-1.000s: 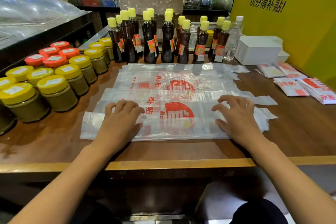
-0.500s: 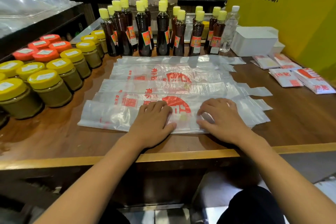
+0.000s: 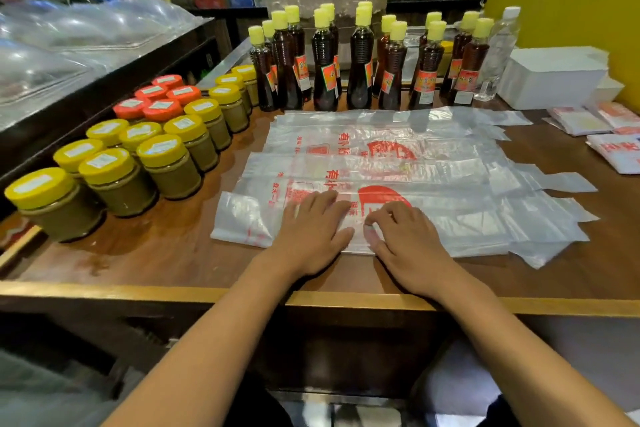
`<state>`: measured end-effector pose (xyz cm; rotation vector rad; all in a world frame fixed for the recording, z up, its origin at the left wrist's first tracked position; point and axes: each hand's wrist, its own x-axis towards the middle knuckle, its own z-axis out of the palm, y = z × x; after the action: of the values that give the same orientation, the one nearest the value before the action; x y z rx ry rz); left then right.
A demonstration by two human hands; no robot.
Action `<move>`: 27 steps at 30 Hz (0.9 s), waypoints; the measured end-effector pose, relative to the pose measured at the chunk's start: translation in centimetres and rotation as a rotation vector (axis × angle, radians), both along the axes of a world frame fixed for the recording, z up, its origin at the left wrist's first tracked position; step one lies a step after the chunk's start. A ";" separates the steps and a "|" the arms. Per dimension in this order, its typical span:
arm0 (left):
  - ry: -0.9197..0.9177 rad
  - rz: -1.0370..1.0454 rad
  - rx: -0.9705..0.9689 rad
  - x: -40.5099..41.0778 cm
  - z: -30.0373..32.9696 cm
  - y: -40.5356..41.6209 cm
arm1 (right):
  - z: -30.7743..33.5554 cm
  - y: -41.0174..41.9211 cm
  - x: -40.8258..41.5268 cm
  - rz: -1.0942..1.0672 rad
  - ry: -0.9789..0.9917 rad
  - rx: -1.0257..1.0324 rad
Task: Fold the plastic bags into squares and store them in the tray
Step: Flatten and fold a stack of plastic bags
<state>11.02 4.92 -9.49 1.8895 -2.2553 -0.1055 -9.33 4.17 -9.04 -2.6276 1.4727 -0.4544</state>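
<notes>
Several clear plastic bags with red print lie in long overlapping strips on the wooden counter. The nearest bag (image 3: 485,225) stretches across the front. My left hand (image 3: 311,232) lies flat on its left-middle part with fingers straight. My right hand (image 3: 405,239) rests on the same bag beside the left, fingers bent, thumb and fingertips close on the plastic. More bags (image 3: 398,146) lie behind. A white tray (image 3: 550,76) stands at the back right. Folded bag squares (image 3: 585,121) lie next to it.
Yellow- and red-lidded jars (image 3: 166,166) crowd the counter's left side. Dark bottles with yellow caps (image 3: 360,59) line the back, with a clear bottle (image 3: 498,52) at their right end. A yellow wall (image 3: 571,10) closes the right. The counter's front edge (image 3: 173,291) runs just below my hands.
Both hands slid along the nearest bag toward its middle and now lie side by side. My right hand's fingers have curled more. The camera view shifted slightly.
</notes>
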 end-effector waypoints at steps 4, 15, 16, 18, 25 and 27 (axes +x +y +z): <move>-0.037 0.028 0.060 5.4 0.6 0.6 | 0.3 0.1 0.1 -0.025 -0.032 0.021; -0.038 0.125 -0.170 4.4 2.2 1.6 | -0.1 0.5 1.3 -0.119 -0.014 0.045; 0.017 0.086 -0.179 2.7 2.5 1.2 | 0.0 0.5 1.4 -0.117 -0.017 0.051; 0.074 0.014 -0.123 -0.7 2.3 0.3 | 0.1 0.6 1.2 -0.126 -0.016 0.067; 0.009 -0.056 -0.123 -3.0 -0.3 -0.5 | 0.8 0.9 0.5 -0.217 -0.092 0.112; 0.028 -0.065 -0.124 -3.1 -0.2 -0.4 | 1.2 0.6 0.4 -0.222 -0.109 0.125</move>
<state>7.92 4.53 -9.70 1.7427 -2.2494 -0.0007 -8.93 4.75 -7.83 -2.3174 1.7052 -0.4986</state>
